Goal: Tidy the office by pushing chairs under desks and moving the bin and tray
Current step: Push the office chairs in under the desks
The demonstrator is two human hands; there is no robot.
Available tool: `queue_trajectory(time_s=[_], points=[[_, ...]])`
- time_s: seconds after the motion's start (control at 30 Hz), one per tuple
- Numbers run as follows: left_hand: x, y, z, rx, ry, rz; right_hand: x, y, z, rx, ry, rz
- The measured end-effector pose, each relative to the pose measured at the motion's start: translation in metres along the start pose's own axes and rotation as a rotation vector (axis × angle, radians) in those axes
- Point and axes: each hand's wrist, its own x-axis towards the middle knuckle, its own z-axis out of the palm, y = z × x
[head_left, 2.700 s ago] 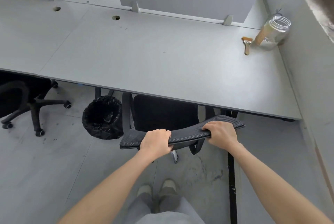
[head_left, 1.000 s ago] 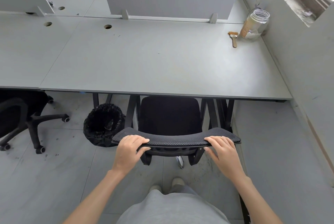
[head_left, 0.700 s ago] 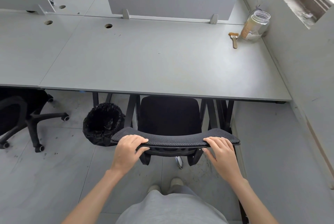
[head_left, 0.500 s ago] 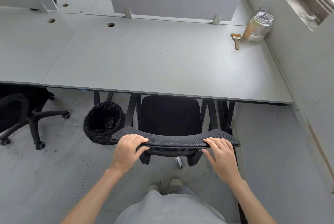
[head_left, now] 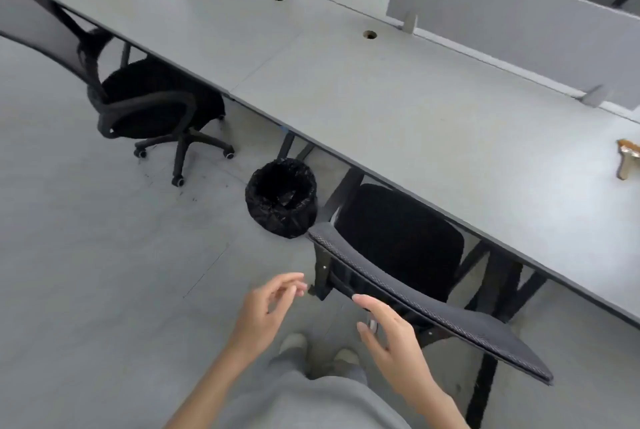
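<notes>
grey desk [head_left: 398,110] over chair [head_left: 398,238] | left hand [head_left: 263,311], right hand [head_left: 394,335] fingers loose, holding nothing

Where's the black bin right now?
The black bin stands on the floor at the desk edge, between the wheeled chair on its left and the pushed-in chair.

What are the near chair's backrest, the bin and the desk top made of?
Black curved chair backrest: looks like woven mesh fabric, matte, dotted weave along its top edge. Round black bin: lined with a crinkled, glossy plastic bag; the bin's own material is hidden. Pale grey flat desk top: probably laminate board, smooth and matte.
</notes>
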Motion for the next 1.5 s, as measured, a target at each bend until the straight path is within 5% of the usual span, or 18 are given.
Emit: queue_trajectory(time_s=[0.2, 0.47, 0.8, 1.27, 1.5], points=[[-0.091, -0.066, -0.069, -0.149, 0.378, -0.375, 0.069, -0.034, 0.086, 0.159, -0.472, 0.132], [-0.126, -0.095, -0.179, -0.289, 0.742, -0.422, 0.122, -0.097, 0.176, 0.100, -0.579, 0.129], [-0.014, -0.115, -0.340, -0.398, 0.889, -0.339, 0.259, -0.183, 0.289, 0.032, -0.713, 0.021], [0.039, -0.181, -0.568, -0.514, 1.301, -0.561, 0.521, -0.459, 0.527, 0.048, -0.885, -0.317], [0.108, -0.223, -0.764, -0.436, 1.127, -0.512, 0.590, -0.502, 0.619, 0.056, -0.752, -0.141]])
